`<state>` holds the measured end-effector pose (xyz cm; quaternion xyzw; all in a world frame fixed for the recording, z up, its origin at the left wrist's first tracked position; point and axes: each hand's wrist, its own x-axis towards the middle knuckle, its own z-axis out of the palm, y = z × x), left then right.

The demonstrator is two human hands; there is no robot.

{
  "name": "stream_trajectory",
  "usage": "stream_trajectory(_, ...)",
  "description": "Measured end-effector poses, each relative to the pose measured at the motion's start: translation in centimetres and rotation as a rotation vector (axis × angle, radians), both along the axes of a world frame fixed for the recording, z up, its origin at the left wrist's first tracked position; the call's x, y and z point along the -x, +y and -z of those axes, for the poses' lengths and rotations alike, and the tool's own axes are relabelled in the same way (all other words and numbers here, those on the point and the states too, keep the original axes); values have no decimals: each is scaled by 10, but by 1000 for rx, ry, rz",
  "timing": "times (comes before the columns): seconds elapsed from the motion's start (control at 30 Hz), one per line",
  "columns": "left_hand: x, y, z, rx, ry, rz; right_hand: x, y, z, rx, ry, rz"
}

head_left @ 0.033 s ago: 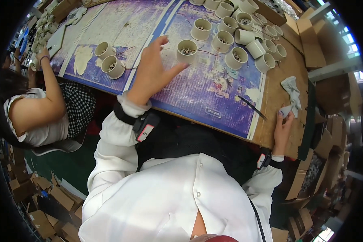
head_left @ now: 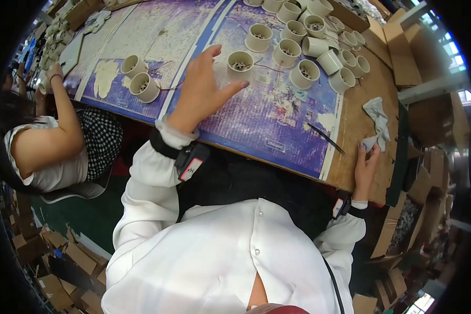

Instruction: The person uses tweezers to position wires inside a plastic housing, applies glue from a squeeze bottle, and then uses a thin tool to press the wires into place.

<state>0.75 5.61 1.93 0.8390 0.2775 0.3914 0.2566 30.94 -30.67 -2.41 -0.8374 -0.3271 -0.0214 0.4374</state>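
My left hand (head_left: 200, 97) hovers over the purple board with thumb and fingers spread wide and nothing between them. Just beyond its fingertips stands an upright cream-coloured round cup (head_left: 239, 77) with small metal-looking bits inside and a thin wire at its side. At the table's right side, my right hand (head_left: 366, 166) has its fingertips closed on the end of a crumpled white cloth (head_left: 378, 119). A thin black pen-like tool (head_left: 325, 137) lies to the left of that hand, across the board's white edge strip.
Several similar cups (head_left: 329, 62) crowd the far right, some tipped over. Two more cups (head_left: 145, 96) stand left of my hand. A co-worker (head_left: 47, 138) sits at the left. Cardboard boxes (head_left: 403, 63) rise beyond the table's right side.
The whole view has shifted very slightly. Both hands keep their poses, and no object has visibly moved on the table.
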Motion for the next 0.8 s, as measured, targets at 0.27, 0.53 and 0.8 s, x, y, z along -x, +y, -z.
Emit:
stream_trajectory(0.27, -27, 11, 6, -45, 155, 101, 20, 0, -20, 108, 59, 92)
stream_trajectory(0.53, 22, -4, 5, 84, 98, 405, 81, -9, -75, -114, -389, 344)
stream_trajectory(0.8, 22, -21, 17, 183, 184, 352, 149, 111, -92, -171, -178, -607)
